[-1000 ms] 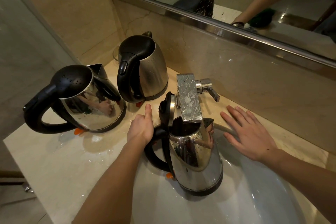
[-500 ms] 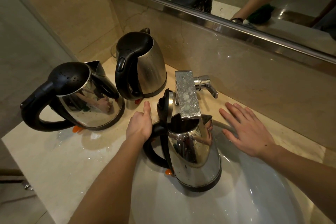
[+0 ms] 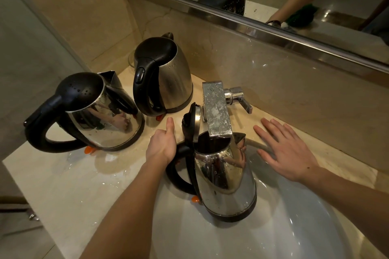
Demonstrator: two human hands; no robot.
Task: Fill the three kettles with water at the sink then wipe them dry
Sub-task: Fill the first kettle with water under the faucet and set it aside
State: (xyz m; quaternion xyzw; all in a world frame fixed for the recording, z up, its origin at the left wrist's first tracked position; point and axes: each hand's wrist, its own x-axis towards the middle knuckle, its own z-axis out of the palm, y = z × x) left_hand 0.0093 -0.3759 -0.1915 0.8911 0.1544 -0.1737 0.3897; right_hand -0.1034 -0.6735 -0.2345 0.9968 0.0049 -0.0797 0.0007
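Nothing has shifted: my left hand (image 3: 162,145) still grips the open kettle (image 3: 225,181) standing in the sink (image 3: 294,227) under the tap (image 3: 216,109), my right hand (image 3: 288,153) lies flat and empty beside it, so I judge this the filling step, with the lever (image 3: 242,101) my next reach.

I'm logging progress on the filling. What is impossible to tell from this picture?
Head view only:
- Water level in the open kettle: dark inside, tap over the mouth.
- Whether water runs: the tap's outlet faces down, hidden.
- Levels in the left kettle and back kettle: both closed.
- Left hand grip on the handle: fingers hidden beneath the hand.
- Sink drain: behind the open kettle or past the bottom edge.
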